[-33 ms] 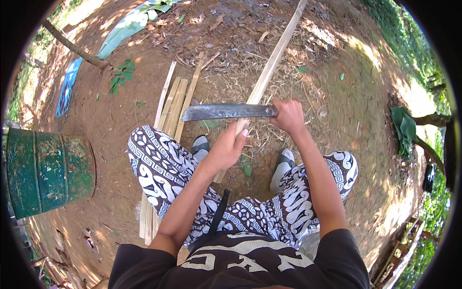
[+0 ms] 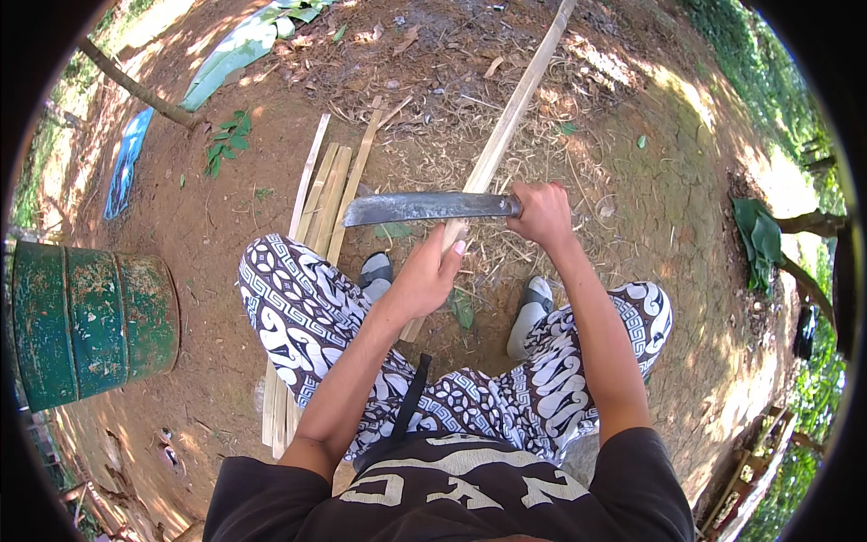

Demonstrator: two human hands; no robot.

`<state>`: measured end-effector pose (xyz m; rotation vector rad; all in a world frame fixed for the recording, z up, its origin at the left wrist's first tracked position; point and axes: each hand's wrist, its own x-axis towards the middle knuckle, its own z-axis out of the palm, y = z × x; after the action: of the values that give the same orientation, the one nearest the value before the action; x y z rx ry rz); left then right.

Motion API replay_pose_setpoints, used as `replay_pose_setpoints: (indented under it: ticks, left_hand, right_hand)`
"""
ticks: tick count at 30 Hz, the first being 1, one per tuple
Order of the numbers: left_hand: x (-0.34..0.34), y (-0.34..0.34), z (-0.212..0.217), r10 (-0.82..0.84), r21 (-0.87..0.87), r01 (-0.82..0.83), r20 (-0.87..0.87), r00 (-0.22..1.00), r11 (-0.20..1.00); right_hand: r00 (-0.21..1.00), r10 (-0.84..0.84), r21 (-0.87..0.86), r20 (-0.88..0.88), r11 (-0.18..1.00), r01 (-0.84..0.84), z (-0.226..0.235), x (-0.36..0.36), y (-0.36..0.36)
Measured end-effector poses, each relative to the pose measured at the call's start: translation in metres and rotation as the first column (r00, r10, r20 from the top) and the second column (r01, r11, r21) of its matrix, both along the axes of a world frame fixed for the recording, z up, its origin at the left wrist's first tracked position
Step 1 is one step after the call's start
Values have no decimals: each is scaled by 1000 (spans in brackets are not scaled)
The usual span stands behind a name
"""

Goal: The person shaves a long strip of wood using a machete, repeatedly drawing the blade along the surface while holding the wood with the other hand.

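Our left hand point(image 2: 426, 278) wraps round the strip point(image 2: 506, 131) slanting away in front of us; our right hand point(image 2: 542, 215) clenches the machete point(image 2: 415, 209), its blade crossing just beyond the left hand; a slip toward us could cut that hand, and a loose hold could let the strip twist.

Scuffed metal blade point(image 2: 406, 210), wooden strip point(image 2: 508, 119), rusty metal drum point(image 2: 95, 316)
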<state>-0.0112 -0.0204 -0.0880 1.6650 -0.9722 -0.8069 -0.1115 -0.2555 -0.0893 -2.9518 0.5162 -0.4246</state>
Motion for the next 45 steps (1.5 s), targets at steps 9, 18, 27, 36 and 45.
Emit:
replay_pose_setpoints:
  ticks: [9, 18, 27, 36, 45]
  left_hand:
    - [-7, 19, -6, -19, 30, 28, -261, 965, 999]
    - [-4, -3, 3, -24, -67, 4, -310, 950, 998]
    - [-7, -7, 5, 86, -29, -84, 53, 995, 996]
    - [-1, -3, 22, 31, 121, -38, 64, 997, 992]
    - [5, 29, 3, 20, 109, -23, 26, 999, 994]
  right_hand:
    - [749, -661, -10, -46, 750, 662, 9, -26, -87]
    - [832, -547, 289, 88, 814, 504, 47, -17, -26]
    - [999, -50, 92, 13, 995, 48, 36, 2, 34]
    - [998, -47, -11, 51, 999, 48, -1, 3, 5]
    - [505, -862, 117, -55, 496, 860, 13, -65, -148]
